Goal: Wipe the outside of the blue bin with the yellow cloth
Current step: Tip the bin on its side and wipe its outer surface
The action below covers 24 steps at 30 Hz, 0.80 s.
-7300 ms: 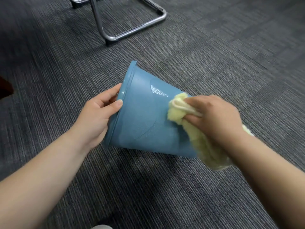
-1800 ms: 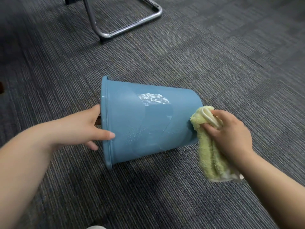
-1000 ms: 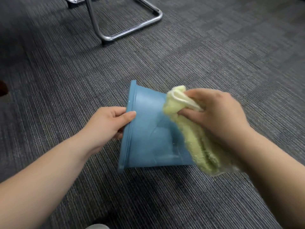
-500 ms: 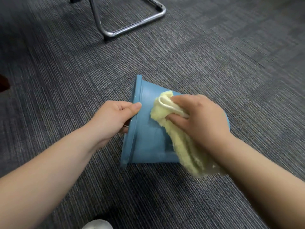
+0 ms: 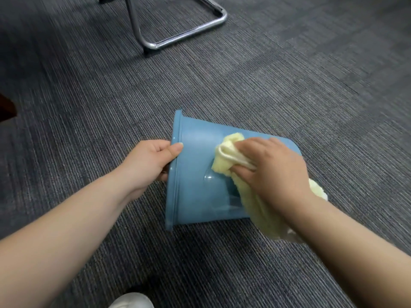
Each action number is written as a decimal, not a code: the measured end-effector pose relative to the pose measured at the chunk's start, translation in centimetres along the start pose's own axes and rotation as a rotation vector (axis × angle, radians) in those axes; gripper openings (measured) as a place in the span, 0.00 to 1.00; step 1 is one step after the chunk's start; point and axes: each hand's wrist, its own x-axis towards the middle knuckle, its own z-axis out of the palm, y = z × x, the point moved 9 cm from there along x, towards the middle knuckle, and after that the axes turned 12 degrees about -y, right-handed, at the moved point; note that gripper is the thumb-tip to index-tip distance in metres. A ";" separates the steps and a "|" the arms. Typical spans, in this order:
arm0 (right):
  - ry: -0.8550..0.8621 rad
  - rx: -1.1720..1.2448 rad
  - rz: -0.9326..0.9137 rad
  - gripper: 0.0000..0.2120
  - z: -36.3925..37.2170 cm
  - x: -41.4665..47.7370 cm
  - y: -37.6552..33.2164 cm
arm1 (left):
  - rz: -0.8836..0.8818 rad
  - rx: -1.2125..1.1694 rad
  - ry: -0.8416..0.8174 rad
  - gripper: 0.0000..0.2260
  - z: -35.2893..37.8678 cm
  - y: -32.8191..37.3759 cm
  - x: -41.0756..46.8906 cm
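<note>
Since half a second ago the right hand has slid the yellow cloth away from the rim toward the middle of the wall, and more bare blue plastic now shows between the cloth and the rim. The blue bin lies on its side on the grey carpet, near the centre of the view, its open rim facing 9 o'clock and its base pointing toward 3 o'clock. The left hand sits at 9 o'clock of the bin, closed over the rim with the thumb pressed flat on the outer wall; the fingers curl out of sight behind the edge. The right hand is clenched around the bunched cloth and presses it against the upper wall, while the loose end of the cloth trails down toward 5 o'clock under the wrist. A chrome chair frame stands well apart at 12 o'clock, and a white shoe tip shows at 6 o'clock.
</note>
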 end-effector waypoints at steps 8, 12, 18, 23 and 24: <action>-0.019 -0.008 0.017 0.15 0.3 -0.5 1.2 | 0.016 -0.026 0.005 0.13 0.1 0.2 0.4; 0.044 -0.027 0.084 0.12 -0.5 -0.7 2.4 | 0.022 -0.051 0.006 0.13 0.1 0.2 0.4; -0.030 -0.021 -0.093 0.13 1.2 -1.4 -1.1 | 0.023 -0.041 0.018 0.13 0.0 0.2 0.6; 0.041 -0.066 0.146 0.13 -1.0 -0.4 4.8 | 0.027 -0.045 0.040 0.13 -0.3 0.4 1.1; 0.062 -0.063 0.179 0.12 -1.4 -0.4 5.6 | 0.031 -0.044 0.045 0.13 -0.4 0.5 1.2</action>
